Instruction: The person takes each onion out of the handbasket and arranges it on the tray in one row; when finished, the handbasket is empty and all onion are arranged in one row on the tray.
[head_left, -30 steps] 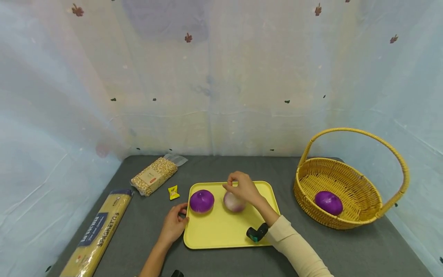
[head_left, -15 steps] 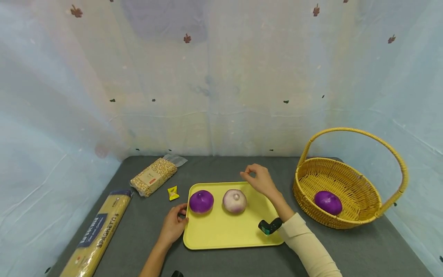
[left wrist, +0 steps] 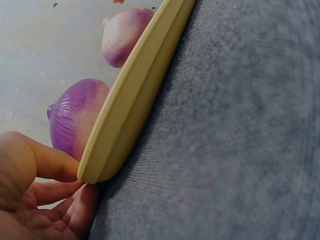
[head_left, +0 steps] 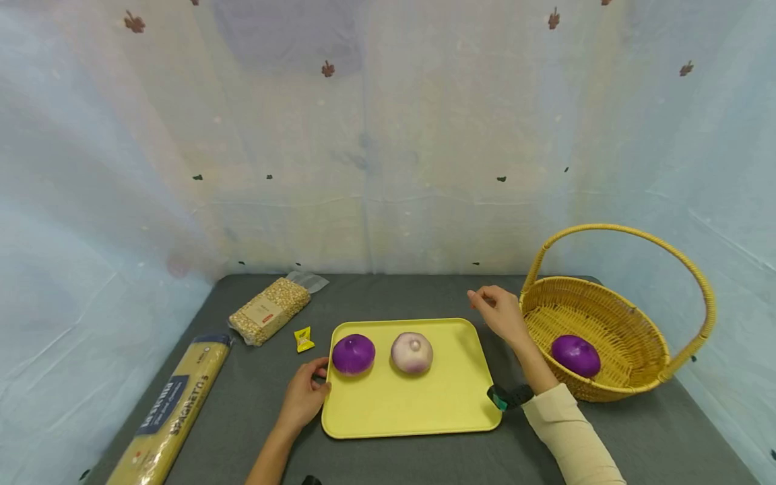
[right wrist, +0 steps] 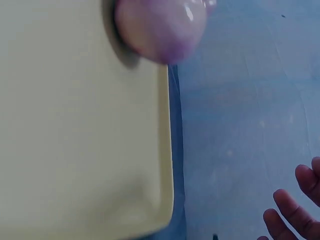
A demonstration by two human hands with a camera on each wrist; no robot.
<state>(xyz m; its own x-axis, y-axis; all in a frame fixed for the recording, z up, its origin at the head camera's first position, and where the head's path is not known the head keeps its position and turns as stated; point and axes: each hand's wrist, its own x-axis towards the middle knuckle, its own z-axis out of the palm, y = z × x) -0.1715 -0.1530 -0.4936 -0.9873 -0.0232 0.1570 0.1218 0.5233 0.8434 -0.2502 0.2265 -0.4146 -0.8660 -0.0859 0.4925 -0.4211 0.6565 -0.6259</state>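
head view: yellow tray lay on the grey surface. on it, apart: purple onion near the left rim, pale onion midway across the far half, nub up. left grip, a bare hand, pinched the tray's left rim. right grip was empty, fingers loosely bent, near the tray's far right corner and the wicker basket, where a third onion lay. writing: pasta packet read roughly "spaghetti", with what looked like a 5; the blue panel's brand seemed to start "la", rest blurred. grain bag had a pale label with a red patch, too small to read. yellow wrapped sweet: print illegible.

left wrist view: thumb met the rim, fingers bent in at the tray's corner. tray looked stiff, smooth, probably light; judged best taken by opposite rims and kept level, since round onions could roll. no lettering showed.

right wrist view: a pale, glossy onion sat at the top; fingers at lower right were parted, touching nothing. onion likely firm, moderately weighty, a little slippery; best cupped round its widest part, not by the nub. no label on it.
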